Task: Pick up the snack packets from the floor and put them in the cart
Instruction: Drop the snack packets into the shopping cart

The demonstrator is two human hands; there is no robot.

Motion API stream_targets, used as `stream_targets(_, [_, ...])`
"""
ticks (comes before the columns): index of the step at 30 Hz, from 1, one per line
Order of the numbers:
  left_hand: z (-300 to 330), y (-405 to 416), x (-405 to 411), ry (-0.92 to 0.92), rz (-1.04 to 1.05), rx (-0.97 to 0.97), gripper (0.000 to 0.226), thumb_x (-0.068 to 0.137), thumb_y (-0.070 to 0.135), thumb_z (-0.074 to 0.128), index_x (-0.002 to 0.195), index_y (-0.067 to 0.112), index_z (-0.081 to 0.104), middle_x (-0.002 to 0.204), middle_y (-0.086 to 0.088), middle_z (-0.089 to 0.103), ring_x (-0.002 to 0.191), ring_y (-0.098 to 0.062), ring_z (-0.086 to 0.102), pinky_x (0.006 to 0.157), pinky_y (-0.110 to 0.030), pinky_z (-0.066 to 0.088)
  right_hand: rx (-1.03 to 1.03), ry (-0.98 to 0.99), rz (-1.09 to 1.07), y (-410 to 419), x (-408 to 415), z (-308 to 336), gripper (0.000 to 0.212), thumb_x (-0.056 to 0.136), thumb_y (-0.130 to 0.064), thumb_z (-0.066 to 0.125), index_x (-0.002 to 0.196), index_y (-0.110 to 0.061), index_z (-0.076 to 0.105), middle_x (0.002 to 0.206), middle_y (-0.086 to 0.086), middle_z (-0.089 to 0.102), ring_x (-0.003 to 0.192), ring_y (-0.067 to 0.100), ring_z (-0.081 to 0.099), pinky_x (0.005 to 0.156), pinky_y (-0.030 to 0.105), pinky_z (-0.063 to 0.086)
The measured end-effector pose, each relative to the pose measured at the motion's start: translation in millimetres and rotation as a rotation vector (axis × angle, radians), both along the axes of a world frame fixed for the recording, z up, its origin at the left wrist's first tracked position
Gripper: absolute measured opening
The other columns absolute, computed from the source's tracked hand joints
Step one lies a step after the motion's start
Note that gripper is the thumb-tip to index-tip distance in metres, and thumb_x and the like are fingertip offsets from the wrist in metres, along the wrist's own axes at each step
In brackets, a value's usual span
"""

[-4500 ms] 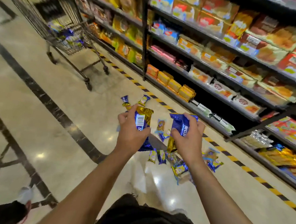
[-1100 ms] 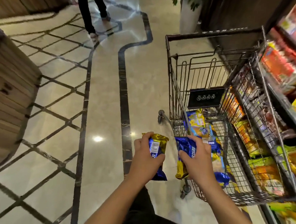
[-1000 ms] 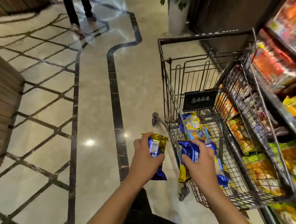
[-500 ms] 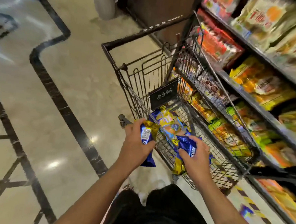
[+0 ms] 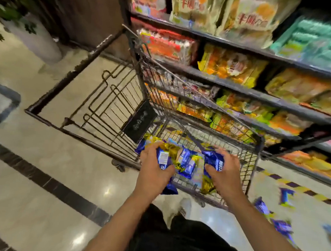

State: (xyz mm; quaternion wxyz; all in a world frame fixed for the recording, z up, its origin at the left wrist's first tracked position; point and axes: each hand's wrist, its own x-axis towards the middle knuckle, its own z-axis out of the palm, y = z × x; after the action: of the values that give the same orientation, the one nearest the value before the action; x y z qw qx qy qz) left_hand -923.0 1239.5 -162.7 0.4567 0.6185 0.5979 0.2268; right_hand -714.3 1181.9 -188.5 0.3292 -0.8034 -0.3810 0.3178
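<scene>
Snack packets: one (image 5: 163, 158) clutched in the left hand (image 5: 154, 169), one (image 5: 214, 162) in the right hand (image 5: 223, 173), over the cart (image 5: 254, 163). Likely light, crinkly, slippery foil; grip mid-body, gently. More (image 5: 282, 227) lie on the floor (image 5: 41, 176).

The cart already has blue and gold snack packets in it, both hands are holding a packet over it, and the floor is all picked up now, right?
Not quite. The head view shows blue packets still lying on the floor right of the cart. The rest holds: left hand and right hand each hold a packet above packets in the basket.
</scene>
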Motion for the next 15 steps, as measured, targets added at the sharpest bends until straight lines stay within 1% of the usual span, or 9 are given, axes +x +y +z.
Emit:
stream_targets(1, [-3,5,7,0.013,-0.008,-0.008,0.076,0.074,0.01,0.079,0.137,0.029,0.041,0.127,0.006,0.038,0.116,0.0,0.042,0.091,-0.006,0.029,-0.01,-0.018,0.006,-1,8,-5,0.056,0.081,-0.015,0.076,0.132,-0.019,0.053,0.12,0.008,0.044,0.09,0.001,0.036,0.078,0.014,0.029])
stream_targets(2, [-7,10,15,0.02,-0.026,-0.013,0.076,0.074,0.01,0.08,0.137,0.028,0.042,0.127,0.005,0.038,0.111,0.002,0.043,0.087,-0.003,0.029,-0.017,-0.026,0.002,-3,15,-10,0.056,0.08,-0.016,0.077,0.131,-0.018,0.054,0.12,0.008,0.046,0.096,0.001,0.038,0.075,0.013,0.031])
stream_targets(3, [-10,14,21,0.02,-0.048,-0.021,0.075,0.075,0.01,0.08,0.138,0.028,0.042,0.127,0.004,0.039,0.103,0.012,0.044,0.081,0.003,0.028,-0.019,-0.01,-0.021,-5,20,-14,0.056,0.08,-0.016,0.077,0.131,-0.018,0.054,0.12,0.008,0.047,0.099,-0.006,0.042,0.074,0.007,0.032])
stream_targets(5, [-16,21,33,0.013,-0.084,-0.049,0.074,0.077,0.011,0.081,0.138,0.029,0.042,0.126,0.002,0.039,0.094,0.027,0.042,0.074,0.008,0.03,-0.027,0.047,-0.081,-9,29,-22,0.055,0.081,-0.013,0.075,0.131,-0.018,0.052,0.124,0.008,0.044,0.098,-0.03,0.034,0.076,-0.006,0.028])
stream_targets(7, [-22,27,40,0.03,-0.117,-0.072,0.075,0.078,0.011,0.08,0.14,0.026,0.041,0.127,-0.001,0.041,0.092,0.035,0.035,0.07,0.01,0.029,-0.046,0.089,-0.122,-10,35,-31,0.055,0.083,-0.013,0.074,0.132,-0.019,0.051,0.125,0.009,0.043,0.093,-0.036,0.029,0.074,-0.009,0.026])
stream_targets(9, [-30,35,46,0.052,-0.139,-0.097,0.076,0.079,0.011,0.079,0.143,0.024,0.041,0.131,-0.002,0.042,0.093,0.036,0.033,0.071,0.01,0.028,-0.085,0.107,-0.147,-10,39,-43,0.056,0.083,-0.014,0.074,0.133,-0.022,0.05,0.126,0.009,0.043,0.092,-0.032,0.033,0.075,-0.002,0.03])
stream_targets(11, [-38,44,51,0.084,-0.174,-0.109,0.075,0.079,0.012,0.079,0.143,0.025,0.041,0.133,0.0,0.043,0.096,0.037,0.031,0.074,0.011,0.025,-0.124,0.129,-0.177,-5,44,-53,0.056,0.083,-0.015,0.074,0.133,-0.024,0.05,0.128,0.009,0.043,0.092,-0.024,0.037,0.086,0.01,0.032])
stream_targets(12, [-42,48,54,0.102,-0.196,-0.118,0.074,0.08,0.012,0.078,0.143,0.025,0.041,0.132,0.002,0.043,0.097,0.037,0.03,0.074,0.012,0.024,-0.139,0.137,-0.19,-3,46,-58,0.055,0.083,-0.015,0.073,0.132,-0.025,0.05,0.128,0.009,0.043,0.094,-0.018,0.04,0.087,0.012,0.032])
stream_targets(15, [-54,59,70,0.113,-0.281,-0.173,0.07,0.081,0.011,0.076,0.139,0.028,0.041,0.125,0.006,0.041,0.098,0.026,0.038,0.072,0.011,0.025,-0.164,0.122,-0.267,0,54,-71,0.054,0.08,-0.016,0.074,0.129,-0.027,0.053,0.128,0.008,0.047,0.099,0.001,0.042,0.077,-0.001,0.03])
